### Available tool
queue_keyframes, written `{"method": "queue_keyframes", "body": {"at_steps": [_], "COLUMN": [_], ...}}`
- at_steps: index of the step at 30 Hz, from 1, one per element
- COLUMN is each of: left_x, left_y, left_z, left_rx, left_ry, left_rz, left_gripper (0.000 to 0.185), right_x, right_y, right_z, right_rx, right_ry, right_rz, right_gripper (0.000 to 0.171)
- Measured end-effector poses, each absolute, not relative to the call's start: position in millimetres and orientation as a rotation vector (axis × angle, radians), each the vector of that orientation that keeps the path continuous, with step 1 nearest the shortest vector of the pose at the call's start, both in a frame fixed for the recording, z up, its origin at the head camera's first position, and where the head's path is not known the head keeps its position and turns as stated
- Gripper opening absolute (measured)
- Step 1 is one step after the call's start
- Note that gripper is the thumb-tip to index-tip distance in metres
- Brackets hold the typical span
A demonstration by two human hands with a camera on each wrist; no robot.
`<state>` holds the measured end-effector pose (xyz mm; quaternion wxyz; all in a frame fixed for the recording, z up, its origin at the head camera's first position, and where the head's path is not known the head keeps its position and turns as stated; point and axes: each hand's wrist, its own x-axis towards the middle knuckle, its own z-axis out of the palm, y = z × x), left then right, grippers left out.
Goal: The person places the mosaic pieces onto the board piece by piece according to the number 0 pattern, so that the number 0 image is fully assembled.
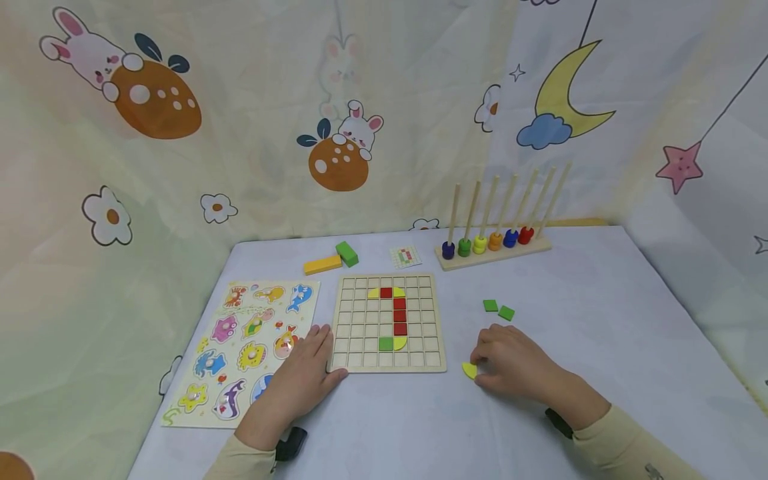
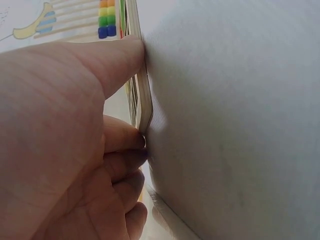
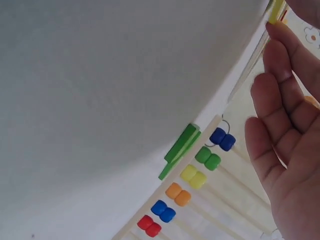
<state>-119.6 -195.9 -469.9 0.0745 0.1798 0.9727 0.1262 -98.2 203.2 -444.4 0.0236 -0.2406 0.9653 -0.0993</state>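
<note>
We see a white-clothed table [image 1: 600,320] bearing a square wooden grid board [image 1: 388,323] (red, green and yellow tiles sit in some cells). Our left hand [image 1: 303,377] presses relaxed fingers against its lower-left corner. Our right hand [image 1: 510,363] pinches a small yellow quarter-round tile [image 1: 469,370] right of the board.

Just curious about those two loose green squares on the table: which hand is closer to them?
Right. The right hand lies just below the green squares; the left hand is across the grid board.
</note>
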Motion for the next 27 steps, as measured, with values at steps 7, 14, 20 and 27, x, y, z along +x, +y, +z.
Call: {"method": "queue_keyframes", "body": {"at_steps": [7, 14, 20, 27], "left_x": [-119.7, -120.0, -120.7, -119.5], "left_y": [-195.6, -195.4, -195.6, -195.1], "left_z": [-468.7, -468.6, -470.0, -467.6], "left_rx": [0.538, 0.531, 0.537, 0.549], "left_ry": [2.914, 2.912, 2.912, 2.913], "left_rz": [0.379, 0.370, 0.368, 0.371], "left_gripper": [0.084, 0.084, 0.085, 0.084], "right_x": [-101.4, -108.5, -116.5, -127.1], "right_y": [198.7, 193.1, 185.7, 174.8], "right_z": [-438.2, -433.1, -432.0, -425.2], "right_rx": [-0.747, -0.763, -0.758, -0.759], "right_ry": [3.038, 3.088, 3.100, 3.086], "right_rz": [-0.321, -0.345, -0.370, -0.373], "right_gripper": [0.017, 0.017, 0.016, 0.016]}}
